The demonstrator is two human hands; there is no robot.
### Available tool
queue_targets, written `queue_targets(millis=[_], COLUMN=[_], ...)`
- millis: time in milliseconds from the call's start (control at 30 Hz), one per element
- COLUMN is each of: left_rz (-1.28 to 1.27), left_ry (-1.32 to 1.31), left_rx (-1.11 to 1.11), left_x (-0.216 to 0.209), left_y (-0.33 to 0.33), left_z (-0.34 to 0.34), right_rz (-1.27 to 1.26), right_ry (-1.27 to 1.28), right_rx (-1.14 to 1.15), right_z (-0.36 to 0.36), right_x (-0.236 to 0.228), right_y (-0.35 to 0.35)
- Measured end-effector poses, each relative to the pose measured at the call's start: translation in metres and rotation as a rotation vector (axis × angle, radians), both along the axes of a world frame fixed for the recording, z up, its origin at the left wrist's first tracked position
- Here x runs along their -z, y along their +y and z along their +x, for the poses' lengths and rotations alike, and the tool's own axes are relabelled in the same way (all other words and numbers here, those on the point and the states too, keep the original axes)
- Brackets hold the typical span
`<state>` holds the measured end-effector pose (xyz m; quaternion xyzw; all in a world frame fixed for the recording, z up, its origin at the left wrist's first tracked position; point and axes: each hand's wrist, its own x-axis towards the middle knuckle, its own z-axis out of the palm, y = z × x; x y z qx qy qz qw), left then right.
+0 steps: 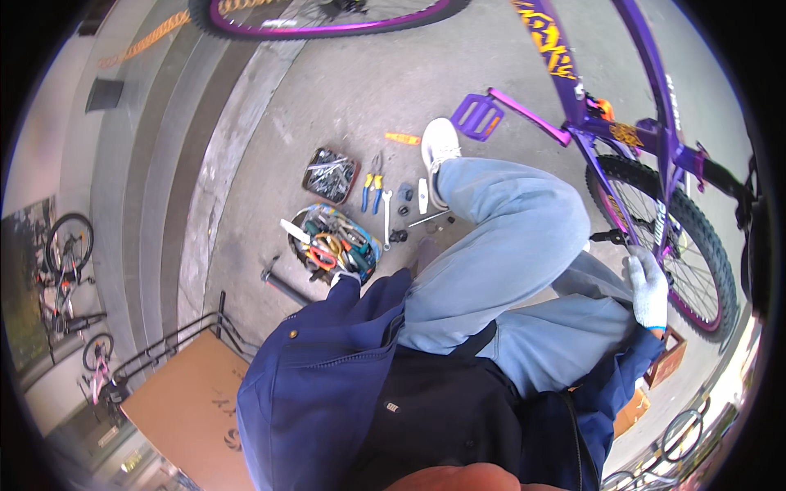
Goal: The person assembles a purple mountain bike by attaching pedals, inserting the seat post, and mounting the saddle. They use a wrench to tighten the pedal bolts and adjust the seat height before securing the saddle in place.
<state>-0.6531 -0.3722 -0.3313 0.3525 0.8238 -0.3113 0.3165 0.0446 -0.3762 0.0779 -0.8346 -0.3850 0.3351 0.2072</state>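
Note:
My left hand (345,277), in a white glove, is at the near edge of a basket of hand tools (368,274). My sleeve and the tools hide its fingers. Orange-handled and green-handled tools fill the basket. My right hand (648,288), also gloved, is at a purple bicycle (565,78) beside its knobby-tired wheel (709,245). Its fingers are bent against the frame's lower end, near a short black part (608,236); what they grip is hidden.
A tin of small metal parts (331,175), pliers (373,184), a wrench (387,219) and a hammer (284,282) lie on the concrete. A purple pedal (476,117) sticks out near my shoe (440,144). Steps (176,123) rise at left; a cardboard box (187,409) stands near left.

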Motion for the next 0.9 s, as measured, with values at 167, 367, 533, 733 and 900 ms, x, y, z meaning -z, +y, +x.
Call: queue_targets(millis=[167,367,533,733,900], left_rz=[0.083,0.251,0.475,1.014,1.318], left_ry=[-0.106,-0.238,-0.407,-0.83,-1.047], left_rx=[0.093,0.056,-0.082,-0.306,0.266], left_x=[-0.013,-0.041,-0.068,-0.163,-0.335], left_y=[0.009,-0.004,-0.021,0.003,0.132], left_z=[0.023,0.026,0.003,-0.018,0.094], right_rz=[-0.002,0.041,0.12,0.273,0.718], right_ry=[-0.068,-0.139,-0.132,-0.213,-0.506], right_rx=[-0.023,-0.091,-0.111,-0.174,-0.258], right_z=[-0.003,-0.008,-0.008,-0.013,-0.063], right_x=[-0.003,-0.013,-0.015,-0.024,-0.066], right_y=[0.003,0.006,0.004,-0.002,0.029])
